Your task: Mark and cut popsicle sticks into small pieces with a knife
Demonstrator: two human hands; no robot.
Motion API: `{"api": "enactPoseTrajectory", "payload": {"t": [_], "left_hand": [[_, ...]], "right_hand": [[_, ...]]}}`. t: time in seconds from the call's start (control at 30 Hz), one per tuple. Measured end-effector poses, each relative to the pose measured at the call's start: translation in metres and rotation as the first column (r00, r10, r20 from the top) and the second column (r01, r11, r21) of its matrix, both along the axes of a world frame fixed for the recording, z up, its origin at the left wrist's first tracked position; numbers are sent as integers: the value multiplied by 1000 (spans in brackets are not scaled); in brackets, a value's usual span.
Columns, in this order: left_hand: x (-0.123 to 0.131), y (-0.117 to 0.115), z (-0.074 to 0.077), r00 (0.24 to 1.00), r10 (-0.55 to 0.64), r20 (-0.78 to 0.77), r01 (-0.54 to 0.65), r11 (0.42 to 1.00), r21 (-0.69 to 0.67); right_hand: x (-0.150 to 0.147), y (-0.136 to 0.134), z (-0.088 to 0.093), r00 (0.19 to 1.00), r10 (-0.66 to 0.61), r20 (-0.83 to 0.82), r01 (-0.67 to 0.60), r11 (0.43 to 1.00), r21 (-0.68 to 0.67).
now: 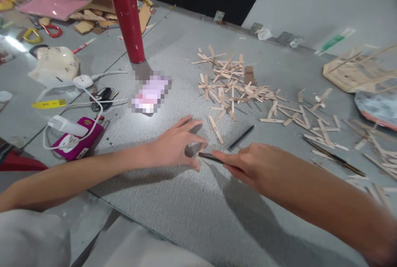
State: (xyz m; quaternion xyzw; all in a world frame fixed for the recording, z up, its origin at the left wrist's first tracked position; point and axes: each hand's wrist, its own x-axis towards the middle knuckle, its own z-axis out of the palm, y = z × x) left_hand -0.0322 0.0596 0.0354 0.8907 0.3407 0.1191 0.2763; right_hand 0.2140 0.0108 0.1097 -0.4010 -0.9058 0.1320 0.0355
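Observation:
Near the middle of the grey table, my left hand has its fingers apart and curved around a small pale piece; whether they touch it is unclear. My right hand is closed around a dark, slim tool, whose tip points left at that small piece, between my left fingertips. Just beyond my right hand lies a black pen-like stick. A single wooden stick lies a little farther off.
Many small wooden sticks are scattered behind and to the right. A red bottle stands at the back. A phone, a purple power strip with white cables and scissors lie left. A wooden frame is far right.

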Motion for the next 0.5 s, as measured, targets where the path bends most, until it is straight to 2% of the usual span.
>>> {"api": "enactPoseTrajectory", "payload": {"t": [0.07, 0.13, 0.27, 0.4, 0.5], "left_hand": [[-2, 0, -1, 999, 21, 36, -21, 1000, 17], [-4, -3, -1, 995, 62, 75, -66, 997, 49], [-5, -11, 3, 994, 86, 66, -91, 994, 66], [-4, -17, 8, 994, 75, 81, -74, 997, -14], [-3, -17, 10, 988, 119, 103, -100, 980, -170]], "right_hand": [[6, -5, -10, 1000, -12, -24, 10, 996, -83], [10, -16, -22, 996, -68, -63, 62, 993, -97], [15, -43, -41, 970, -203, -132, 208, 978, 19], [15, -56, -43, 955, -256, -152, 268, 961, 69], [17, -55, -42, 942, -313, -119, 327, 937, 125]]}}
